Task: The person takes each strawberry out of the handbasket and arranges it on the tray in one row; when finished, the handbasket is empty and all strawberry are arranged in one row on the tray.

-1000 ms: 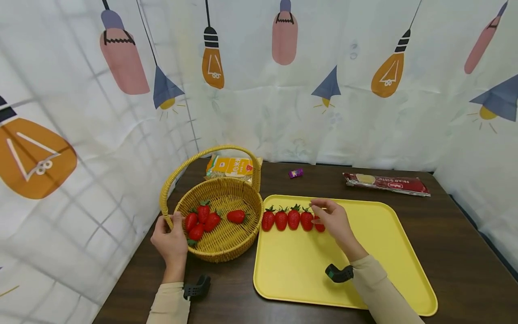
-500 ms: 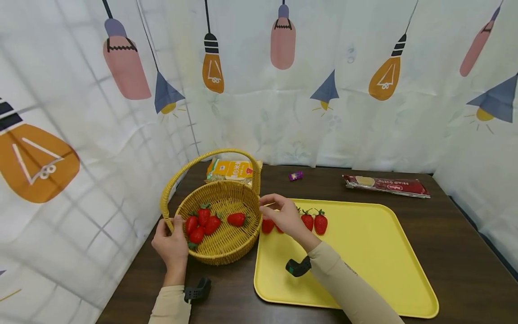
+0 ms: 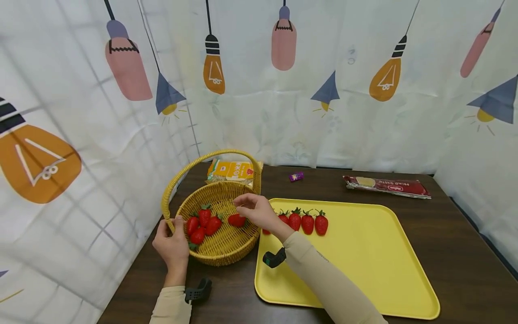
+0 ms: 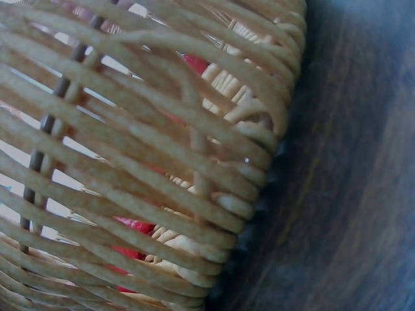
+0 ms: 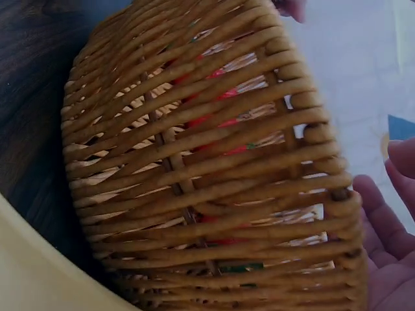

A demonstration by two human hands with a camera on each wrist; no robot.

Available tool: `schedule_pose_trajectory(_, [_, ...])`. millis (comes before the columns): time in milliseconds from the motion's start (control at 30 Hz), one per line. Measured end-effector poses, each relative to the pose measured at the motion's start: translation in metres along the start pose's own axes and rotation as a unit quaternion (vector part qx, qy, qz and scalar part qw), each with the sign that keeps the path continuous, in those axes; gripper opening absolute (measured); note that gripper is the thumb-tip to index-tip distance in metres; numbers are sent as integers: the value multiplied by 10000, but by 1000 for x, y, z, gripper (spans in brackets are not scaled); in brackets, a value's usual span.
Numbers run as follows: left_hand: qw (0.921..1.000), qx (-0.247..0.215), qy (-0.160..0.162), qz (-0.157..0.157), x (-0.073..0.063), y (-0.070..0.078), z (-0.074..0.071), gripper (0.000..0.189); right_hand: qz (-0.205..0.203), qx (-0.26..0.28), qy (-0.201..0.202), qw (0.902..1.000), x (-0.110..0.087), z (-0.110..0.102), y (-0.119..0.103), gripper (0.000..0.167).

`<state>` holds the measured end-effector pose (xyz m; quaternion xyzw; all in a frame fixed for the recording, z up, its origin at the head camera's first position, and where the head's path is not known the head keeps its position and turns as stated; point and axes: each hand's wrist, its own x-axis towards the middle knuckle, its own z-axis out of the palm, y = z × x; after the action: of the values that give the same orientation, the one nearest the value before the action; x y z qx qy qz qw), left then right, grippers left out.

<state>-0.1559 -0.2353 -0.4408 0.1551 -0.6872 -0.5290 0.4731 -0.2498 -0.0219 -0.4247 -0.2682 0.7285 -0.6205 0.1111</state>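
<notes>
A yellow woven basket [image 3: 220, 256] with a tall handle stands at the left, several red strawberries [image 3: 198, 235] lying inside. My left hand [image 3: 172, 247] grips its left rim at the foot of the handle. Over the basket's right side is my right hand [image 3: 261, 212], fingers loosely bent and apart, with nothing seen between them. A single strawberry [image 3: 236, 220] lies just under those fingers. On the yellow tray [image 3: 348, 265], more strawberries [image 3: 307, 223] stand in a row along the back left, partly covered by my right wrist. The left wrist view shows only basket weave [image 4: 130, 162].
Behind the basket lies a yellow food packet [image 3: 232, 170]. A small purple sweet [image 3: 296, 176] and a long red snack packet [image 3: 388, 186] lie at the back of the dark table [image 3: 230, 297]. A patterned curtain [image 3: 259, 117] hangs behind and on both sides.
My right hand has moved left, from the right end of the strawberry row on the tray to above the basket. My left hand keeps its grip on the basket rim.
</notes>
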Motion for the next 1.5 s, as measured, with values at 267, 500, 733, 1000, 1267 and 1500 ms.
schedule_pose_trajectory(267, [9999, -152, 42, 64, 0, -3, 0, 32, 364, -985, -11, 9945, 20, 16, 3, 24])
schedule_pose_trajectory(500, [9998, -195, -45, 57, -2, -3, 4, 31, 952, -1091, 36, 9895, 29, 21, 8, 30])
schedule_pose_trajectory(733, [9998, -149, -38, 134, 0, -3, 2, 30, 1272, -709, -430, 9884, 34, 25, 10, 31])
schedule_pose_trajectory(1000, [9997, -204, -3, 112, 0, -3, 1, 31, 793, -1286, -1409, 9784, 32, 26, 8, 32])
schedule_pose_trajectory(1267, [9998, -191, 29, 62, 0, -2, 2, 24, 461, -1620, -2599, 9508, 31, 28, 8, 33])
schedule_pose_trajectory(1500, [9998, -171, 29, 84, -1, -2, 1, 22, 515, -1817, -3355, 9229, 29, 29, 9, 37])
